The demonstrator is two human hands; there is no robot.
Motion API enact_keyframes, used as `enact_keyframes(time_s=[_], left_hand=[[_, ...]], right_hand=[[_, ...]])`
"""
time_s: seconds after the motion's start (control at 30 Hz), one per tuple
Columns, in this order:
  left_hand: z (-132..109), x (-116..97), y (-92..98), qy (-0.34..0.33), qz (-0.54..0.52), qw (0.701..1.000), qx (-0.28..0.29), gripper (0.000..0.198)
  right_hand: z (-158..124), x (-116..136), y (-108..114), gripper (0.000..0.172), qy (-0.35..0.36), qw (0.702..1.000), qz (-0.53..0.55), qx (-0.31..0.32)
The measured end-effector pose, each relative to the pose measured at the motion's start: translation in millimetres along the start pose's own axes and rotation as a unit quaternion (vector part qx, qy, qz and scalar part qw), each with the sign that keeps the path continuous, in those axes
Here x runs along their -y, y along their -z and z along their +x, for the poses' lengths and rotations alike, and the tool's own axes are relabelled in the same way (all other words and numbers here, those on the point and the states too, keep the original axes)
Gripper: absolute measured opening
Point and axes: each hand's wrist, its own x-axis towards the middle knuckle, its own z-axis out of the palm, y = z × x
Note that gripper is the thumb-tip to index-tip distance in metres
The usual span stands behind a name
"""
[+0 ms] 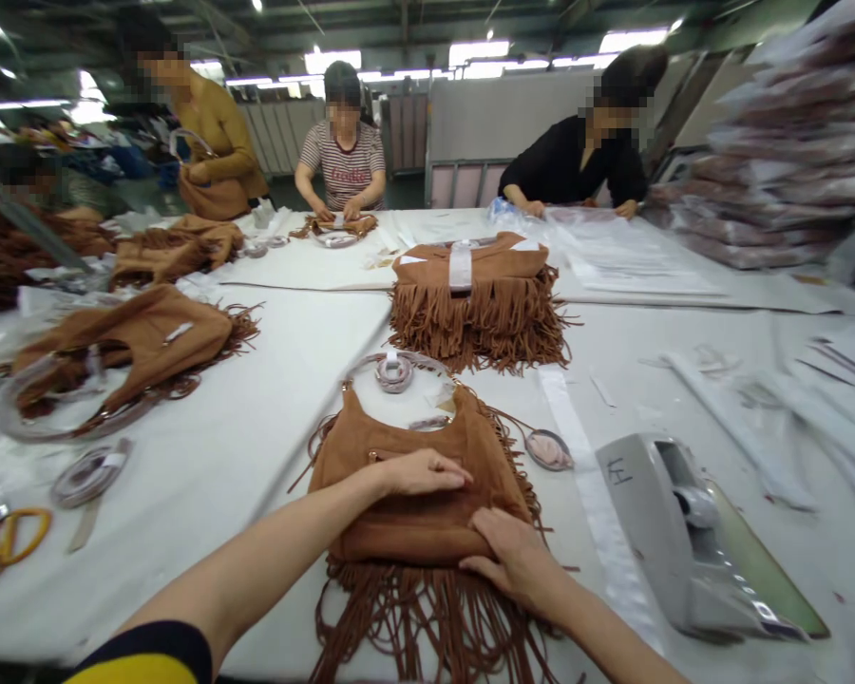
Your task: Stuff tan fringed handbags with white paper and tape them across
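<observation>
A brown suede handbag [399, 532] with long fringe lies on the white table in front of me, its curved handle toward the far side. My left hand [424, 472] rests flat across its upper middle, fingers stretched out to the right. Lower down, my right hand [509, 556] presses on the bag's right front with the fingers extended and the thumb apart. A coiled, wrapped strap [393, 371] sits inside the handle opening. Beside the bag's right edge lies a small oval tag [548, 449] on a cord.
Beyond it are stacked fringed bags [481, 313]. A grey tape dispenser [670, 532] stands at right. On the left are another bag [163, 332], a strap coil [92, 475] and orange-handled scissors [14, 541]. Wrapped bags [790, 161] pile up back right; several people work across the table.
</observation>
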Motion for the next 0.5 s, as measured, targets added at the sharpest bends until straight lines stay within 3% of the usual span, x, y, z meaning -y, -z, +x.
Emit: enact_keyframes(time_s=[0.1,0.17,0.23,0.33,0.43,0.5], left_hand=[[-38,-8,45.5,0.063,-0.037,0.994,-0.084,0.045],[-74,-18,55.8,0.093,-0.038,0.986,-0.133,0.046],[-110,-25,43.6,0.118,-0.027,0.979,-0.164,0.051],[-150,-22,1.5,0.15,0.079,0.97,-0.175,0.074],[-174,-3,-28.9,0.172,0.199,0.952,-0.159,0.043],[-181,14,-31.7,0.171,0.235,0.945,-0.149,0.03]], right_hand=[[3,-7,-6,0.019,0.01,1.0,0.0,-0.018],[4,-8,-6,0.019,0.019,0.999,0.006,-0.029],[5,-6,-6,0.018,0.019,0.999,0.01,-0.042],[4,-1,-5,0.018,-0.002,0.998,0.023,-0.057],[2,3,-4,0.019,-0.022,0.998,0.029,-0.052],[1,3,-3,0.019,-0.019,0.999,0.024,-0.044]])
